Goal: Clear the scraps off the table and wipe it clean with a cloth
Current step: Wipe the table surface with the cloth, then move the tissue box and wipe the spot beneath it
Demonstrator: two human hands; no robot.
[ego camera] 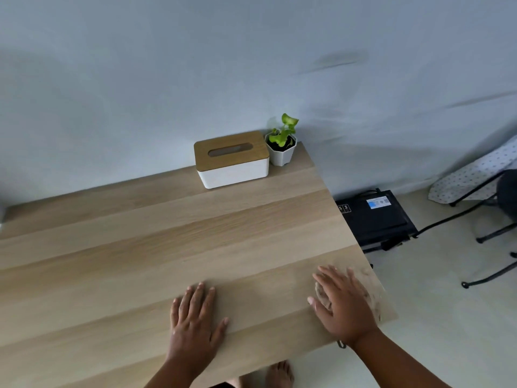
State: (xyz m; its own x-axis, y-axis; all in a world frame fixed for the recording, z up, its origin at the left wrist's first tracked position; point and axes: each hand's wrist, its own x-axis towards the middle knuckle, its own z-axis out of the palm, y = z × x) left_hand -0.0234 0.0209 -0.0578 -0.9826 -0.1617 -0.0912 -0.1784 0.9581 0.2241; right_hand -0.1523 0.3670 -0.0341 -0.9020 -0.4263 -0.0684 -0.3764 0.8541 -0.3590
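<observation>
Cloth (369,292), beige and close in tone to the wood, lies flat on the surface (140,247) at about 4 o'clock in the head view, close to the surface's right edge and near corner. It is blurred and half hidden, so its outline is hard to trace; what shows runs as a mottled patch from beyond the fingertips back towards the wrist, its long axis roughly along the right edge, pointing towards 1 o'clock. A crumpled fold peeks out by the thumb.

The right hand (342,306) lies palm down on top of the cloth, fingers straight and spread, pressing it flat rather than clenching it, so the grip is released. The forearm comes in from 5 o'clock. The left hand (195,317) lies palm down on the bare wood near the front edge, at about 6 o'clock, fingers straight and together, thumb out to the side, holding nothing. The two hands are well apart.

At 12 o'clock, against the wall, stands a white tissue box (232,161) with a wooden lid. Just beside it, at the far right corner, is a small green plant (282,141) in a white pot. On the floor beyond the right edge, at 3 o'clock, sits a black box (377,219) with a blue label. A bare foot (279,373) shows below the front edge.
</observation>
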